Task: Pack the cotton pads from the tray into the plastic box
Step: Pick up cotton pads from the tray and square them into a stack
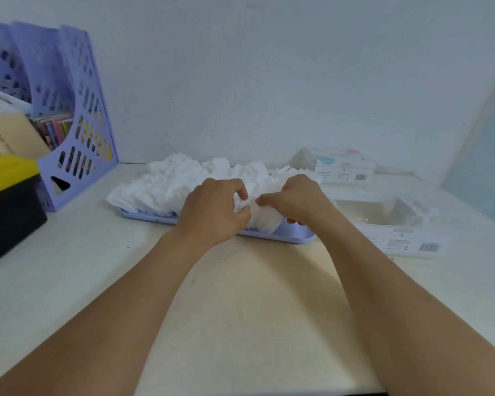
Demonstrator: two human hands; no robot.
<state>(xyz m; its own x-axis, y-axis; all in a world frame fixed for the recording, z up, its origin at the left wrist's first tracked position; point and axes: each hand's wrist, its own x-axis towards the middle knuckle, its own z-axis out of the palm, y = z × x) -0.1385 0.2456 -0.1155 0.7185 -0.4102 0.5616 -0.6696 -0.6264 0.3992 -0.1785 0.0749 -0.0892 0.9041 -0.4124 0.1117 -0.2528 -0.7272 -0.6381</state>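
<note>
Both hands (pixel 215 212) (pixel 295 201) around soft white cotton pads (pixel 166 190)

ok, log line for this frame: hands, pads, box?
left hand: gripping cotton pads | right hand: gripping same bunch | tray: heaped | plastic box: open, few pads at right end

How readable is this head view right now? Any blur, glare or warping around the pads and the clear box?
Head view: soft, even light, no glare. Wide-angle warping bends the edges. The cotton pads wash out into one white mass. The plastic box is faint against the pale table. Left hand and right hand are sharp enough.
</note>
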